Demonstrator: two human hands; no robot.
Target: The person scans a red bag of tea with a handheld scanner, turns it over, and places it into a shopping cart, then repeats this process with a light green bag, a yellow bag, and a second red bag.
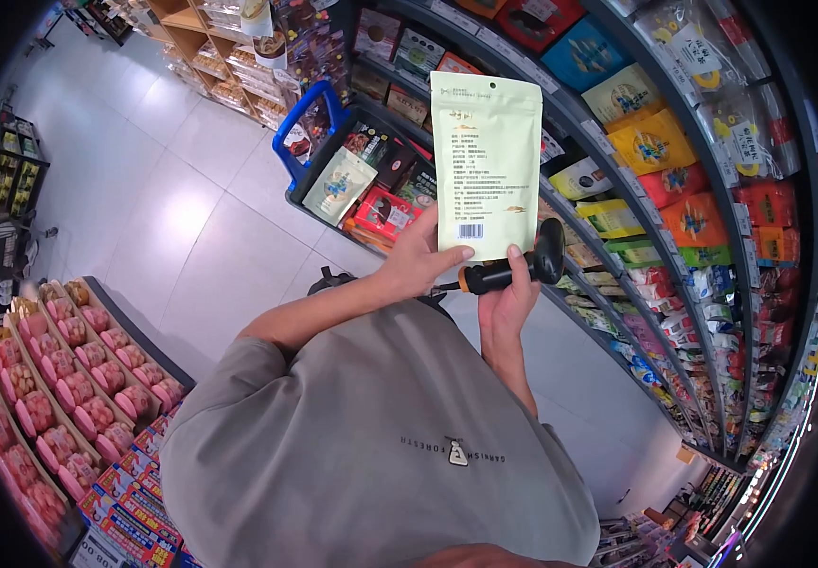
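A pale green pouch (489,161) with printed text and a barcode is held upright in front of me, its printed side facing me. My left hand (416,257) grips its lower left edge, thumb on the front. In my right hand (511,308) is a black handheld barcode scanner (548,252) with an orange ring. The right thumb also lies near the pouch's bottom edge, and the fingers behind the scanner are partly hidden. Just beyond my left hand stands a blue-handled cart (307,142) holding a similar pale pouch (340,185) and several red and dark packages.
Shelves (608,142) of colourful snack bags curve along the right. At lower left is a stepped display of pink-lidded jars (78,388) beside blue and red boxes (139,502). Wooden racks (210,57) stand at the back, across the tiled floor (182,208).
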